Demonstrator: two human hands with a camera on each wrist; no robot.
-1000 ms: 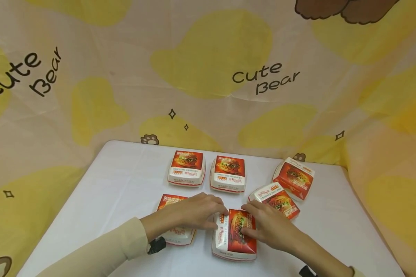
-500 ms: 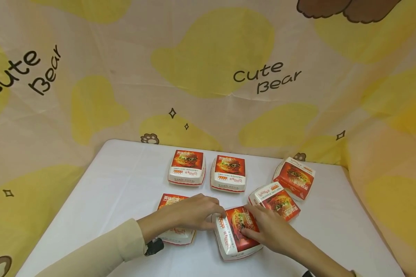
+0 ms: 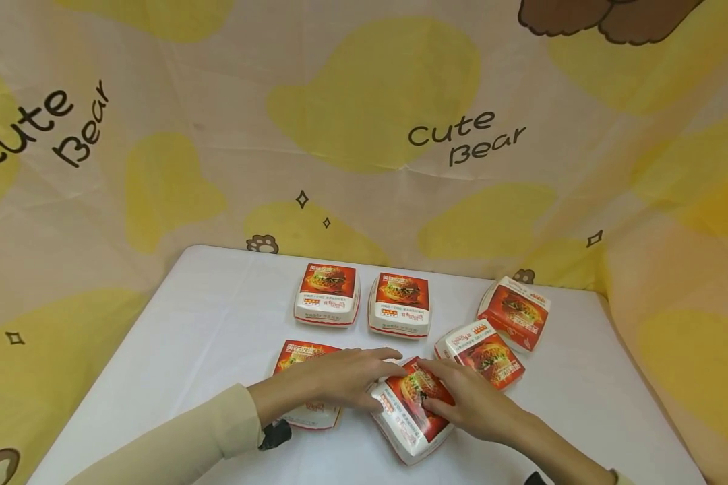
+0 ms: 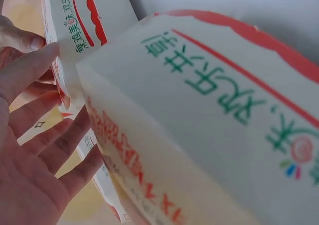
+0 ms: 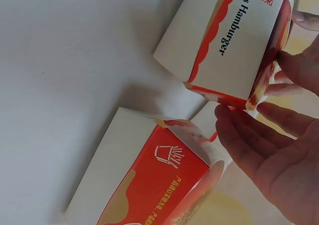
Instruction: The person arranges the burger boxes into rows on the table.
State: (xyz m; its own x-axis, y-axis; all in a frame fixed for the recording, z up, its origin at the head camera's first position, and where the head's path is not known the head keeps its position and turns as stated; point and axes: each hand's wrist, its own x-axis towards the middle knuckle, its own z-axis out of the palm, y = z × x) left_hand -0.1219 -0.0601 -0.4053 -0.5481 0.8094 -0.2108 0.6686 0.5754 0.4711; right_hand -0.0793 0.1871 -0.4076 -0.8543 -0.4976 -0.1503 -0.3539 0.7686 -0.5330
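Note:
A red-and-white burger box (image 3: 406, 431) lies turned at an angle on the table, near the front. My right hand (image 3: 476, 404) grips its right side, thumb across the printed lid. In the right wrist view the right fingers reach round a corner of this burger box (image 5: 234, 45). My left hand (image 3: 358, 377) is at the box's left edge, fingers spread and fairly straight. In the left wrist view the left fingertips meet the box's side (image 4: 94, 15). Under the left wrist sits another burger box (image 3: 303, 353), partly hidden by the hand and forearm.
Two burger boxes, one left (image 3: 326, 293) and one right (image 3: 398, 303), stand side by side at the back. To the right, a tilted box (image 3: 488, 357) sits close to another box (image 3: 516, 313). Behind the white table (image 3: 188, 323) hangs a printed cloth (image 3: 364, 101).
The held box has turned clockwise from nearly straight to clearly angled. My right hand has stayed on it; the left fingers have straightened and spread at its left edge.

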